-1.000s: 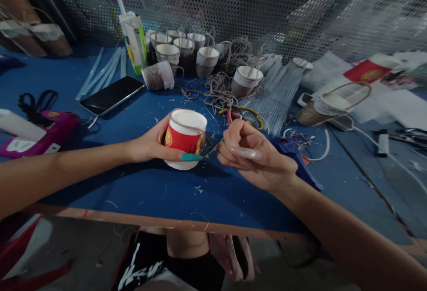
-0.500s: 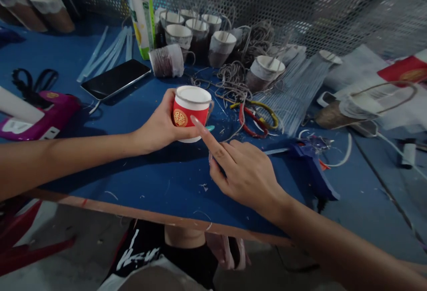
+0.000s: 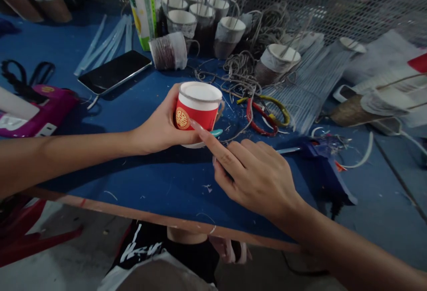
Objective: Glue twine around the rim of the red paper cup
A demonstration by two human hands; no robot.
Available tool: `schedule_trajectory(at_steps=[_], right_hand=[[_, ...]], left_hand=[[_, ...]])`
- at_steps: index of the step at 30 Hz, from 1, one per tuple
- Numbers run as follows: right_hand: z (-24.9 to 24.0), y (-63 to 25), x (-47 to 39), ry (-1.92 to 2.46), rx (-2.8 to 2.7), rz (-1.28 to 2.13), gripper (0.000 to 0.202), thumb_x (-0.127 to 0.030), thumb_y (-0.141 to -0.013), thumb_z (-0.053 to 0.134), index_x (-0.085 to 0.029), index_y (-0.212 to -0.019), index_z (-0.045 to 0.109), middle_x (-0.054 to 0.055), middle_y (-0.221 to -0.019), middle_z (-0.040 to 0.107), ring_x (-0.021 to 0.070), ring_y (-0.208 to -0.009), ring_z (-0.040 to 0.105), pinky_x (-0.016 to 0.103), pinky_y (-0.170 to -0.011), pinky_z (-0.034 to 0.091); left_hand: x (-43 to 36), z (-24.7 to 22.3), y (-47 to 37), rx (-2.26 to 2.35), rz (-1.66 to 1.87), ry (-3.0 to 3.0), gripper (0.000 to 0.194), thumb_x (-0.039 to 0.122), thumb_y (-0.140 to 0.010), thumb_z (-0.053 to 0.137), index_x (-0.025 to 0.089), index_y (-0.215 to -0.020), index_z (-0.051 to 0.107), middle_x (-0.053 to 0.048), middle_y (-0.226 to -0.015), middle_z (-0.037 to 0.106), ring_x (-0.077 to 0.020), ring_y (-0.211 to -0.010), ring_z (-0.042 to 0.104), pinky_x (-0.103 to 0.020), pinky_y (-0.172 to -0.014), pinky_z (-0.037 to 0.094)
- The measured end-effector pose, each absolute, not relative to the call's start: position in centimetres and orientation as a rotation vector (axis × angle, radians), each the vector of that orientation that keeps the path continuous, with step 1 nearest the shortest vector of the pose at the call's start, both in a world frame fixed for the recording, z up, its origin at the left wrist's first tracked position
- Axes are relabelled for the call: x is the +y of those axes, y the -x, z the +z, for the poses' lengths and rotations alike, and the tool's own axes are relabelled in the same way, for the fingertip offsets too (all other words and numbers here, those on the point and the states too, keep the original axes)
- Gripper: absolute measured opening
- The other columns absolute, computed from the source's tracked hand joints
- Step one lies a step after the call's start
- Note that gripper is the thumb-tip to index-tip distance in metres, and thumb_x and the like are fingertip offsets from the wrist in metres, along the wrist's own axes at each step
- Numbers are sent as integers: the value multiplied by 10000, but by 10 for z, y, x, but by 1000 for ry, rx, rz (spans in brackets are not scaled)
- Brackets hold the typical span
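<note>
My left hand point(image 3: 160, 124) is wrapped round a small paper cup point(image 3: 213, 119), white with a red band and a gold round emblem. The cup is held upright above the blue table, with a grey cord along its rim and at its right side. Its thumb, with a long teal nail, lies across the cup's front. My right hand point(image 3: 251, 173) points at the cup with the index finger stretched out, its tip at the red band near the emblem. The other fingers are partly curled, and nothing shows in them.
Several cord-wrapped cups point(image 3: 180, 24) stand at the back beside a drink carton point(image 3: 142, 10). A phone point(image 3: 115, 72) lies left, near a purple device point(image 3: 55, 111). On the right are scissors point(image 3: 262, 115), tangled cord point(image 3: 242, 66), clear sticks point(image 3: 300, 86) and a blue glue gun point(image 3: 330, 168).
The view has shifted slightly, and the things on the right sit farther right in it. Both hands keep almost the same pose at the cup.
</note>
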State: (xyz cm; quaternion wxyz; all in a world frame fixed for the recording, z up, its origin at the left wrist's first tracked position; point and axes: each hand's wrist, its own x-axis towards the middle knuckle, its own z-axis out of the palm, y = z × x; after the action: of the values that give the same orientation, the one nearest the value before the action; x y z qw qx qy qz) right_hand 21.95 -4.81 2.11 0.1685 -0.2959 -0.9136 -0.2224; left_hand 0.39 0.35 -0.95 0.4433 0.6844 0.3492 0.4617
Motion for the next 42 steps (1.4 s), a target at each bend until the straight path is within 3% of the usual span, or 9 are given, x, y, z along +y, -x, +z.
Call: schedule_trajectory(at_steps=[9,19,30,35,38,42], right_hand=[[22,-219,-49,843,-2594,-679,495,-144,-898,546,-152,-1394,529,-27,-638,514,166,-563,378,323,-549,299],[25,-219,-47,853,-2587,-745,419,-171,-933,510,-198,-1342,602,-20,-622,489,165,-570,374,315,-556,297],[24,-222,-48,823,-2552,-801,579,-153,-932,507,-212,-1503,431,-26,-625,492,149,-548,377,294,-550,301],[23,-222,-47,817,-2547,-750,540,-139,-923,521,-205,-1457,480,-32,-613,498,146,-535,378,300,-540,290],[23,-223,-48,773,-2501,-453,467,-137,-900,566,-202,-1361,537,-44,-620,501,137,-540,422,295,-539,317],[21,-227,-48,627,-2204,551,332,-126,-845,615,-240,-1154,576,-35,-729,582,108,-531,471,278,-519,389]], left_hand=[[2,-9,-6,855,1147,-1685,726,549,-654,806,231,-1221,482,-79,-1187,665,-309,-1150,647,-480,-978,552],[1,-5,-6,823,1122,-1642,708,509,-649,827,232,-1203,484,-81,-1201,659,-310,-1155,644,-482,-981,548],[3,-12,-5,840,1151,-1663,775,584,-631,820,233,-1234,481,-92,-1194,647,-332,-1216,604,-488,-994,544],[3,-11,-5,833,1137,-1656,783,603,-631,813,241,-1237,475,-82,-1178,658,-315,-1166,637,-478,-975,558],[2,-7,-5,830,1108,-1646,764,556,-633,828,237,-1230,474,-76,-1171,661,-308,-1149,646,-478,-975,554],[0,-2,-5,874,1075,-1639,722,465,-641,839,223,-1216,477,-74,-1161,663,-310,-1150,644,-486,-983,547]])
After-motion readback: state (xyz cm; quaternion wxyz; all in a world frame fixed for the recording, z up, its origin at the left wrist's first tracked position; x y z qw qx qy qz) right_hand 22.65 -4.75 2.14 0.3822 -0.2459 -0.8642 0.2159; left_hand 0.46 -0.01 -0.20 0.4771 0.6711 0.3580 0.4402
